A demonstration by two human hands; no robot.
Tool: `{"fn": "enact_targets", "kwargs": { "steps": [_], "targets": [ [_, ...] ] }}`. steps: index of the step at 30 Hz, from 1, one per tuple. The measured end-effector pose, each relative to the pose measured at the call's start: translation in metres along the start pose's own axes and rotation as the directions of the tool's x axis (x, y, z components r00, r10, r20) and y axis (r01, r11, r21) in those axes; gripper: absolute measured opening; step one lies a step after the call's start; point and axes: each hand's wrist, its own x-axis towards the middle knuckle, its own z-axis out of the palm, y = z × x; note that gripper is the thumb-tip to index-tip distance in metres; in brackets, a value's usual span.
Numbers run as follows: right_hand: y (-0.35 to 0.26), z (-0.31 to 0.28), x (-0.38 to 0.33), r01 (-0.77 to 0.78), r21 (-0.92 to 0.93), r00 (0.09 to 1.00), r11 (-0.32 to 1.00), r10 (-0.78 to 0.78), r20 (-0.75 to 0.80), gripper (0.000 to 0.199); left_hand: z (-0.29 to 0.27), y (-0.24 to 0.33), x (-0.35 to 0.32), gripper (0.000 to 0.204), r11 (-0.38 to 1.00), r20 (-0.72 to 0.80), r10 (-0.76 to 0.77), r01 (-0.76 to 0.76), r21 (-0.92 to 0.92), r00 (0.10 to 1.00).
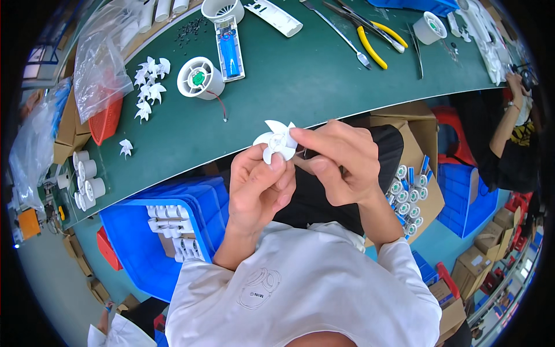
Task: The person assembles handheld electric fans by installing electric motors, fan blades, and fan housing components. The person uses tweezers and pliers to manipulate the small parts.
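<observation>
**Both hands on 1 white fan blade at the bench edge**

The white fan impeller (277, 140) sits above the near edge of the green bench (324, 75), pinched between both hands. The left hand (258, 188) is closed on its lower side, thumb pressed on a blade. The right hand (338, 162) closes on its right side, index finger over the hub.

On the bench: a loose cluster of about 8 spare impellers (148, 87), 1 round fan housing (198, 79) trailing a wire, 1 open handle case (229, 48), and yellow-handled pliers (376, 37). A blue crate (144, 243) stands below.
</observation>
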Motion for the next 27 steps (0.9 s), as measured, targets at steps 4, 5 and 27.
{"fn": "enact_targets", "kwargs": {
  "steps": [4,5,27],
  "targets": [
    [0.004,0.003,0.0,0.107,-0.073,0.994,0.992,-0.108,-0.006,0.041,0.001,-0.002,0.0,0.024,0.995,0.038,-0.044,0.047,-0.084,0.998],
    [0.005,0.003,-0.001,0.116,-0.085,0.993,0.99,-0.117,-0.001,0.042,0.001,-0.002,0.001,0.024,0.994,0.047,-0.046,0.05,-0.094,0.998],
    [0.0,0.005,0.012,0.153,-0.206,0.987,0.966,-0.139,0.083,0.04,-0.003,0.004,-0.002,0.025,0.952,0.081,-0.112,0.13,-0.277,0.99]
  ]
}}
